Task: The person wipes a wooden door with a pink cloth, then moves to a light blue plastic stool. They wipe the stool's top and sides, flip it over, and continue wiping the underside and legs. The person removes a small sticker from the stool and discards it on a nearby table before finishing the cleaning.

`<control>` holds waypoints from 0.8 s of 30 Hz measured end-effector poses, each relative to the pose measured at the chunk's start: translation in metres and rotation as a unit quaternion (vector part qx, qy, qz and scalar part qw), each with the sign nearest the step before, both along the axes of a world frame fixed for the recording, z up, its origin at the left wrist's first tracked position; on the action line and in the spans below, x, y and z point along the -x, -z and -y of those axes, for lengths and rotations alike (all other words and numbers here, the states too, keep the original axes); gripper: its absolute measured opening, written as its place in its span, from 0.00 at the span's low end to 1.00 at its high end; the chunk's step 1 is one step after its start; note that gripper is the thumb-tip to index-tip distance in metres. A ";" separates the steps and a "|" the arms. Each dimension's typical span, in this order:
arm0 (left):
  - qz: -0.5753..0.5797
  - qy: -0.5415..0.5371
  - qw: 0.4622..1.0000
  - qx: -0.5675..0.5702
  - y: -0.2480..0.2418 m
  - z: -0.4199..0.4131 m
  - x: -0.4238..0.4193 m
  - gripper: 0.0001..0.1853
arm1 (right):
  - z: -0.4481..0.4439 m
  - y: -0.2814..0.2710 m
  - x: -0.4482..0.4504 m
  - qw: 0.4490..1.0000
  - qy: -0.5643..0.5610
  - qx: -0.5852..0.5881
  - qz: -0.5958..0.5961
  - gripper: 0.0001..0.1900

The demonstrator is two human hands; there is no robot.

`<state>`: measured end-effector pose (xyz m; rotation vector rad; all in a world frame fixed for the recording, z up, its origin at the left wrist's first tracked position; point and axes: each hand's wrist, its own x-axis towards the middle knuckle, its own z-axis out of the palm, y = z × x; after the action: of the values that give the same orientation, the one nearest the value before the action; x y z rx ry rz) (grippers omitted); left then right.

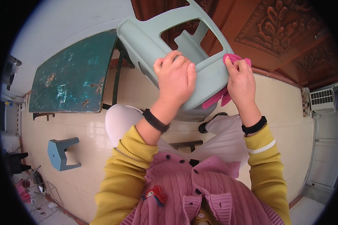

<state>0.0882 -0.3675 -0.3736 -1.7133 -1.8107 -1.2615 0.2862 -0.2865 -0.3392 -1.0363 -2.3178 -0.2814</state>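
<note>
A pale green plastic stool (146, 36) is tilted in front of me, its openings and inner side facing up. My left hand (176, 77) grips its edge beside a large opening, fingers curled over the plastic. At the right-hand corner, my right hand (240, 81) pinches a bright pink cloth (231, 58) against the stool. More of the cloth hangs out below the stool's edge, between it and my wrist. A grey rounded surface (197, 114) shows under the stool; what it belongs to is hidden.
A worn green table (70, 76) stands at the left by the wall. A small blue stool (56, 154) lies on its side on the tiled floor (93, 174). Carved wooden doors (270, 31) rise beyond the green stool. At far left is a wire rack (52, 191).
</note>
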 end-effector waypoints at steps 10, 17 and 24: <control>-0.016 -0.051 0.999 -0.002 0.002 -0.002 -0.007 0.11 | 0.030 0.003 0.002 0.993 -0.112 0.019 -0.041 0.28; -0.036 -0.064 0.997 0.002 0.003 -0.007 -0.007 0.12 | 0.051 0.005 -0.001 0.975 -0.219 0.004 -0.038 0.27; -0.035 -0.060 0.998 -0.006 0.003 -0.009 -0.008 0.13 | 0.001 -0.004 -0.004 0.999 -0.042 -0.003 -0.017 0.23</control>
<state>0.0960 -0.3587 -0.3768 -1.5966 -1.8325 -1.1456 0.2905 -0.2873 -0.3356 -0.9301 -2.3224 -0.2366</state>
